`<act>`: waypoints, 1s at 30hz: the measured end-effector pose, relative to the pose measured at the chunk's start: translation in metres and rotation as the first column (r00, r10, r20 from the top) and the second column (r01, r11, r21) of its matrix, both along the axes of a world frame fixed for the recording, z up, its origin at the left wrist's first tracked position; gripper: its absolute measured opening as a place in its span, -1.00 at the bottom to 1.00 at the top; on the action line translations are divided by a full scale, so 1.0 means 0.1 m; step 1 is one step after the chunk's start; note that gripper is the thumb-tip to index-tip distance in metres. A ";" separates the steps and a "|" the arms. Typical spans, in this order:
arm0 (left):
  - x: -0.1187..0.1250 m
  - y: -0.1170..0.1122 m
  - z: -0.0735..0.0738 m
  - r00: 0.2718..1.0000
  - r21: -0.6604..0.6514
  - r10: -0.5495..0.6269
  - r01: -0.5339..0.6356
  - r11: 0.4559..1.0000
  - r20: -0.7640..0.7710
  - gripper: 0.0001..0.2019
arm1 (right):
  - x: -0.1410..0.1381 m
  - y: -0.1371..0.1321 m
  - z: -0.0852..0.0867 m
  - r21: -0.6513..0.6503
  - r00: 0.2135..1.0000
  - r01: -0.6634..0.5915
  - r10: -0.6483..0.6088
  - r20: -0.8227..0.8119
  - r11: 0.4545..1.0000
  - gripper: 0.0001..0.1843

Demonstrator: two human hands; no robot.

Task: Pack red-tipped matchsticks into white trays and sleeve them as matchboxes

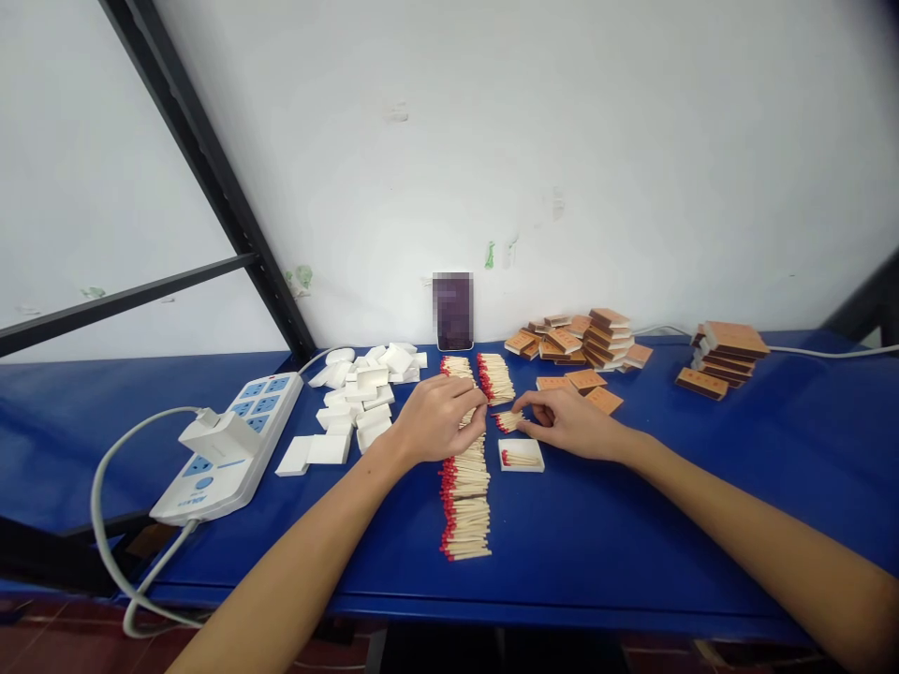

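Note:
A long row of red-tipped matches (464,501) runs down the middle of the blue table (632,524). My left hand (439,418) rests on this row with its fingers curled over some matches. My right hand (570,421) pinches a small bunch of matches (507,421) just above an open white matchbox tray (521,455) that has a few matches in it. A second, shorter row of matches (495,376) lies behind the hands.
Several empty white trays (360,398) lie left of the matches. Orange matchbox sleeves are stacked at the back (590,339) and at the right (723,358). A white power strip (231,440) with a plug sits at the left. A dark phone (453,311) leans on the wall.

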State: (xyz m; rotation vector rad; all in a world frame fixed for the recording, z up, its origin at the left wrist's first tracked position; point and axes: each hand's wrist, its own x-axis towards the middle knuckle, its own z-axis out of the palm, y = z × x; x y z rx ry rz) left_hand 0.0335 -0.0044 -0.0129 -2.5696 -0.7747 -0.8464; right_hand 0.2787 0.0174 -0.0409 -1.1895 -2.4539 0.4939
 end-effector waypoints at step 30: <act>0.02 -0.01 -0.03 0.999 -0.031 0.008 -0.007 1.000 0.043 -0.81 | -0.01 0.00 0.02 -0.017 1.000 0.016 -0.015 0.025 1.000 -0.73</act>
